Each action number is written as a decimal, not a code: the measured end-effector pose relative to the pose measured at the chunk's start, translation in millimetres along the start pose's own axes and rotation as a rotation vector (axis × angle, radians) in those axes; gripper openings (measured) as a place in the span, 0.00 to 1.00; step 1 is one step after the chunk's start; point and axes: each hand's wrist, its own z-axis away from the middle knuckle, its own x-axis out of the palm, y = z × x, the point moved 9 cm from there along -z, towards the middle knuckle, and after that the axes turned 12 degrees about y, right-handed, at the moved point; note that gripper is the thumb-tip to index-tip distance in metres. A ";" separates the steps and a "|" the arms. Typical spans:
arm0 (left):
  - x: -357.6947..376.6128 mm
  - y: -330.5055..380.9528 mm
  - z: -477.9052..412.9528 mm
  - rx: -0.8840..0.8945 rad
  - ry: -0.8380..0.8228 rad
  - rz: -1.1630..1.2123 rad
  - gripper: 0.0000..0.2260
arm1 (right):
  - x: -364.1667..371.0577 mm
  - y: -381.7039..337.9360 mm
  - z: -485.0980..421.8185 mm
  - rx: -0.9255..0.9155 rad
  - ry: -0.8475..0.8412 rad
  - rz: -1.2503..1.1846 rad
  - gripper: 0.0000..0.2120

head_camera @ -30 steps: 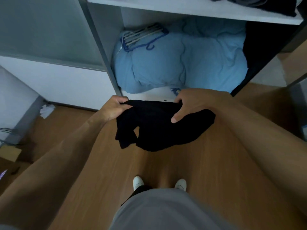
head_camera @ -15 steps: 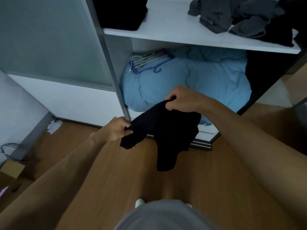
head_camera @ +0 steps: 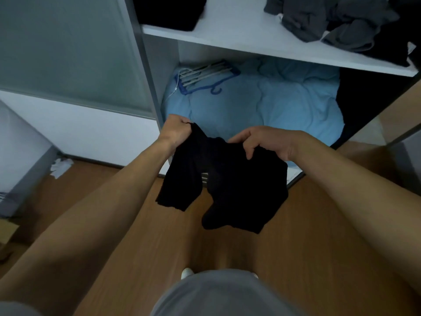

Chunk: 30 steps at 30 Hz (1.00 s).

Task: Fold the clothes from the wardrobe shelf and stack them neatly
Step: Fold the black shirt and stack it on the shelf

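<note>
A black garment [head_camera: 230,185] hangs in the air in front of the wardrobe, held up by both hands. My left hand [head_camera: 176,128] pinches its upper left corner. My right hand [head_camera: 262,140] grips its top edge further right, fingers curled over the cloth. A short sleeve droops at the lower left. On the white wardrobe shelf [head_camera: 241,35] above lie a folded black stack [head_camera: 168,10] at the left and a loose heap of grey and black clothes [head_camera: 337,21] at the right.
Below the shelf a light blue quilt [head_camera: 262,103] fills the compartment, with a bundle of hangers [head_camera: 205,76] on it. A frosted sliding door [head_camera: 68,53] stands at the left. The wooden floor [head_camera: 159,236] has crumpled white paper [head_camera: 61,166] near the left wall.
My left hand has risen to the height of my right hand, spreading the black garment wider between them. The view has tilted slightly further up the wardrobe.
</note>
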 end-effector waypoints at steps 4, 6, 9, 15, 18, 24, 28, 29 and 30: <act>28.6 1.1 12.4 -0.114 -0.143 0.131 0.06 | 5.8 -10.8 -5.2 -0.004 -0.032 -0.158 0.27; 40.4 -0.3 21.8 -0.184 -0.195 0.229 0.05 | 3.0 -11.0 -9.9 -0.015 -0.012 -0.210 0.27; 58.7 -1.7 40.5 -0.284 -0.352 0.372 0.08 | -3.7 -4.0 -14.6 -0.005 0.026 -0.285 0.28; 67.8 -23.2 68.4 -0.315 -0.359 0.313 0.06 | -8.4 7.0 -20.6 0.008 0.068 -0.418 0.32; 78.6 -32.4 86.2 -0.353 -0.522 0.345 0.15 | -16.1 7.8 -20.6 0.004 0.123 -0.454 0.32; 104.7 -33.9 120.1 -0.292 -0.952 0.518 0.25 | -36.8 16.9 -8.9 0.088 0.234 -0.478 0.27; 120.4 -33.4 118.5 -0.131 -0.837 0.249 0.20 | -41.9 38.2 1.9 0.184 0.281 -0.470 0.23; 123.8 -30.4 116.7 -0.117 -0.799 0.226 0.19 | -47.7 43.3 4.4 0.203 0.310 -0.473 0.21; 126.3 -26.8 115.5 -0.104 -0.761 0.208 0.19 | -56.3 47.9 7.2 0.217 0.349 -0.500 0.20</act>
